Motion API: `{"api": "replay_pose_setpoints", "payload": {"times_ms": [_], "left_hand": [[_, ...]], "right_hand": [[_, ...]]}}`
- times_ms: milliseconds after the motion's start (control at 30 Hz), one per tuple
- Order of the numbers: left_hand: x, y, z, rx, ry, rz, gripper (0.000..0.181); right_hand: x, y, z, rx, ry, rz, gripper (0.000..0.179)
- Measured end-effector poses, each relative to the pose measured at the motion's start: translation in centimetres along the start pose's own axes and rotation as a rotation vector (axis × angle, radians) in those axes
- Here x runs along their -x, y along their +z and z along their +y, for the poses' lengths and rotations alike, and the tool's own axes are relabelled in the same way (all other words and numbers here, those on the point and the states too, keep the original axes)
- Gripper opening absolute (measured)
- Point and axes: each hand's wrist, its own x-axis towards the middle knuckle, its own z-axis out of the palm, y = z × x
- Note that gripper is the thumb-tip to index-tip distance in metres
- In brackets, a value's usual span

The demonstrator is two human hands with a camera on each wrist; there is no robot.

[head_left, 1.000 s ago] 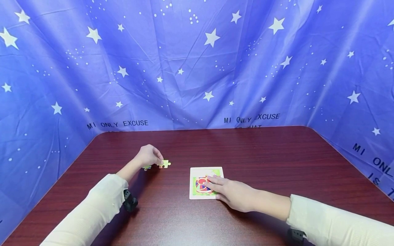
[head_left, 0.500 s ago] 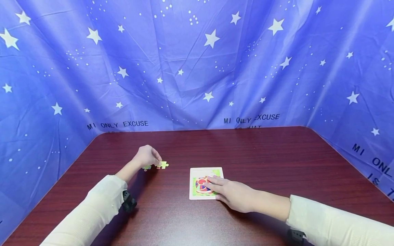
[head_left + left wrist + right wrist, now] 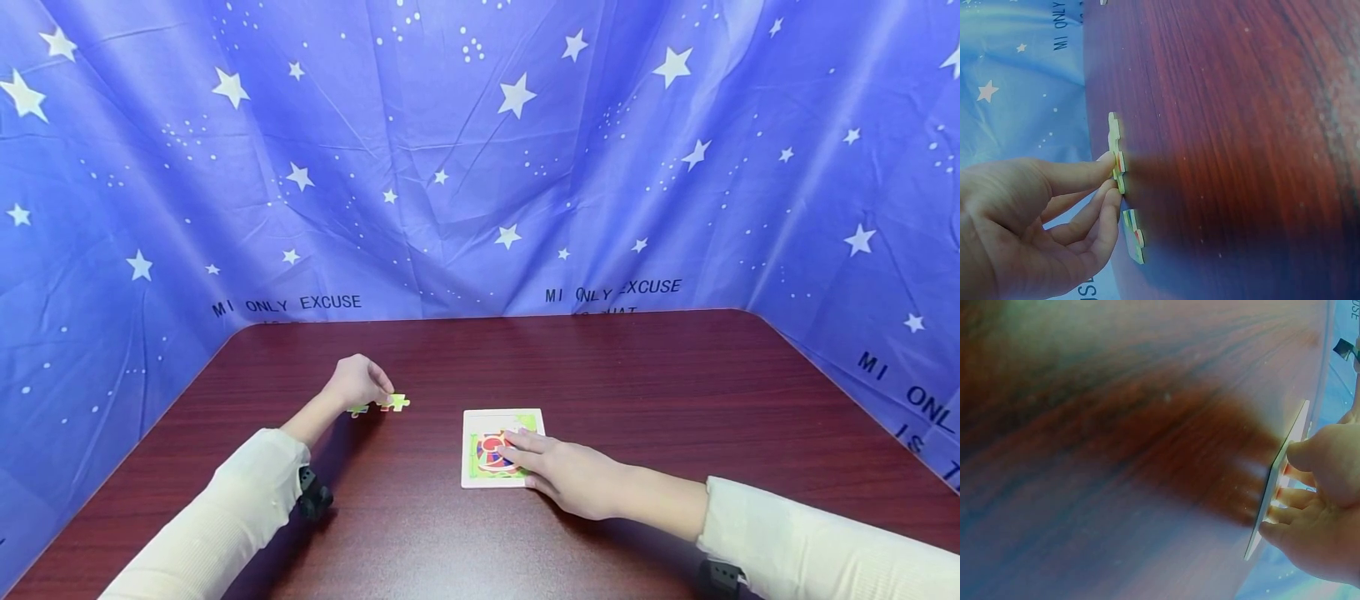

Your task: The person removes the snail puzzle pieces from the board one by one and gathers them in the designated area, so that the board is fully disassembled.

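Note:
In the head view my left hand (image 3: 360, 382) is at the left of the table, thumb and fingers pinching a small yellow-green jigsaw piece (image 3: 398, 402). The left wrist view has this jigsaw piece (image 3: 1114, 132) lying low at the tabletop, fingertips around one end. Beside it, partly covered by the hand in the head view, is a second jigsaw piece (image 3: 1135, 240) with green, blue and red on it. My right hand (image 3: 573, 475) rests with extended fingers on a square, white-framed jigsaw board (image 3: 487, 481). The fingers hide part of its red, blue and green picture.
A dark red wood-grain table (image 3: 637, 375) carries everything. Behind and at both sides hangs a blue curtain (image 3: 450, 125) with white stars and lettering. A black wrist camera (image 3: 315, 493) sits on the left sleeve, another black camera (image 3: 722, 575) on the right one.
The left hand and its jigsaw piece have shifted slightly left and nearer to the second piece. The right hand and the board stay where they were.

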Motion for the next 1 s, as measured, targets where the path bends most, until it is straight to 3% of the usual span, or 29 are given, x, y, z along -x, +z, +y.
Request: {"api": "replay_pose_setpoints", "payload": {"times_ms": [1000], "left_hand": [[0.12,0.20,0.61,-0.001,0.005,-0.002,0.006]], "right_hand": [[-0.05,-0.01,0.17,0.017,0.009,-0.012,0.047]]}}
